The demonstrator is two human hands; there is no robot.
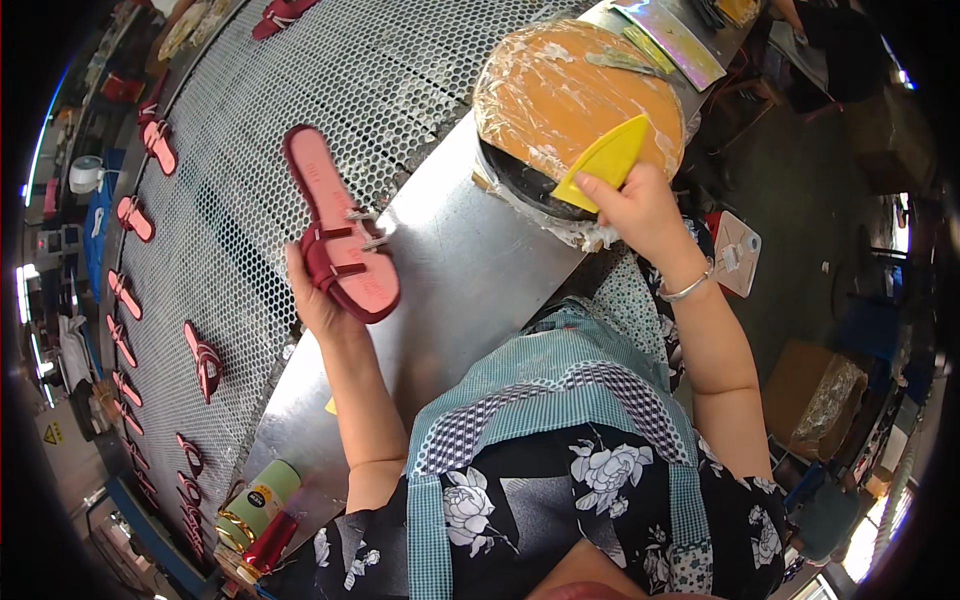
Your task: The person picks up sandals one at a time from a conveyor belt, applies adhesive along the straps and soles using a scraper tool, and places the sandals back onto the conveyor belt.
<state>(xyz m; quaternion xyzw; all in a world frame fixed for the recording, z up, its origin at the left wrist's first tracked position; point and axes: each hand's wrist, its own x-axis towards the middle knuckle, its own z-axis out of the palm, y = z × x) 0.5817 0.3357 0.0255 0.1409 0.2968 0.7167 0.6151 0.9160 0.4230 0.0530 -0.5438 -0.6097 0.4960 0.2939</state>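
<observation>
Left hand (318, 300) fingers closed round the dark red strappy flat sandal (340, 238), sole side up. Right hand (640, 205) pinches the yellow plastic scraper (607, 162) at the film-wrapped orange paste pan (560, 90); best load lightly, keeping the sandal level.

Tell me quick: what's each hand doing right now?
Left hand: closed around a dark red sandal, held up.
Right hand: closed on a yellow scraper at the round orange pan.

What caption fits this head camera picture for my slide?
Left hand holds a dark red sandal while right hand presses a yellow scraper on an orange pan.
</observation>
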